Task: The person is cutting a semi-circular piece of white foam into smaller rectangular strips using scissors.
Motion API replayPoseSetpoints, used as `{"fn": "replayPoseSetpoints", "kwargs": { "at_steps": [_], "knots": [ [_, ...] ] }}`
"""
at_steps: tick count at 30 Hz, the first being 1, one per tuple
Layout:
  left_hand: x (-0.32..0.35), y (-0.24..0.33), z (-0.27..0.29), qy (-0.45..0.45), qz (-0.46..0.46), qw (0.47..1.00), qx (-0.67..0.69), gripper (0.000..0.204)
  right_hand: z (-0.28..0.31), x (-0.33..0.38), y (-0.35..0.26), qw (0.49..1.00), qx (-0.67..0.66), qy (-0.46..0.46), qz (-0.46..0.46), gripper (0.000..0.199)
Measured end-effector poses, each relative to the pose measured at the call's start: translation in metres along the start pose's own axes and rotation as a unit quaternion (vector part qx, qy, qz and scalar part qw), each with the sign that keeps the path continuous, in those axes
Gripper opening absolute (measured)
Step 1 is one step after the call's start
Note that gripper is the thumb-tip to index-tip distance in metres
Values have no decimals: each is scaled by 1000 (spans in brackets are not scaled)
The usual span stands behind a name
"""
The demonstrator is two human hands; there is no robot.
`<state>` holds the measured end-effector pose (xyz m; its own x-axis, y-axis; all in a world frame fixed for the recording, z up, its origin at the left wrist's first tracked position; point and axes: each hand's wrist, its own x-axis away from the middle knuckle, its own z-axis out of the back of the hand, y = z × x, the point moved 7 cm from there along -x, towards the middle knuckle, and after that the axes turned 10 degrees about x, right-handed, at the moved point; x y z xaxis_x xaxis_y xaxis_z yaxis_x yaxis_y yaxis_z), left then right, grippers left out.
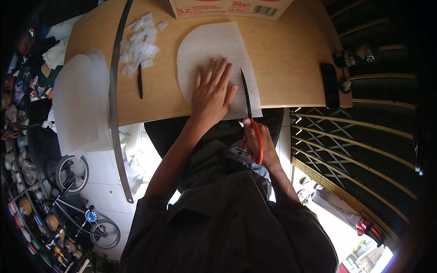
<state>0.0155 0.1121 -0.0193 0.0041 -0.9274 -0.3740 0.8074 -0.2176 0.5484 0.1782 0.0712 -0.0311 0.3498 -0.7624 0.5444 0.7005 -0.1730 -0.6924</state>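
Note:
A white foam sheet point(207, 43) with a rounded far left corner lies on the wooden table, its near right edge reaching the table's front. My left hand point(213, 91) rests flat on it, fingers spread. In my right hand point(264, 141) are scissors point(257, 141) with red handles and dark blades, pointing away from me. The blades lie along the right part of the sheet, their tips on its surface. Whether the sheet passes between the blades I cannot tell.
Small translucent strips point(141, 43) lie in a pile at the back left, with a thin black tool point(140, 84) beside them. A long metal ruler point(114, 91) overhangs the front edge near stacked white sheets point(82, 104). A carton point(227, 9) and a dark phone point(329, 85) are also on the table point(291, 59).

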Motion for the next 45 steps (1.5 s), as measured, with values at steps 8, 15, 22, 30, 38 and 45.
{"fn": "replayPoseSetpoints", "kwargs": {
  "at_steps": [8, 15, 22, 30, 38, 45],
  "knots": [
    [-11, -12, 7, -25, -46, 998, 31, 54, -6, 11, 24, 998, -49, -44, -14, 86],
    [-38, -43, 25, -121, -96, 979, 135, 16, -5, 62, 46, 977, -85, -194, 30, 94],
    [-51, -36, 15, -196, -62, 962, 182, 25, 22, 65, 70, 975, -102, -195, 13, 92],
    [-35, -24, 10, -217, -98, 954, 185, 41, 38, 36, 64, 971, -3, -232, 55, 78],
    [-36, -24, 9, -239, -97, 945, 199, 53, 55, 3, 54, 977, 12, -200, 69, 90],
    [-35, -24, 9, -255, -96, 942, 196, 57, 65, -11, 40, 973, 48, -216, 60, 84]
  ]
}}
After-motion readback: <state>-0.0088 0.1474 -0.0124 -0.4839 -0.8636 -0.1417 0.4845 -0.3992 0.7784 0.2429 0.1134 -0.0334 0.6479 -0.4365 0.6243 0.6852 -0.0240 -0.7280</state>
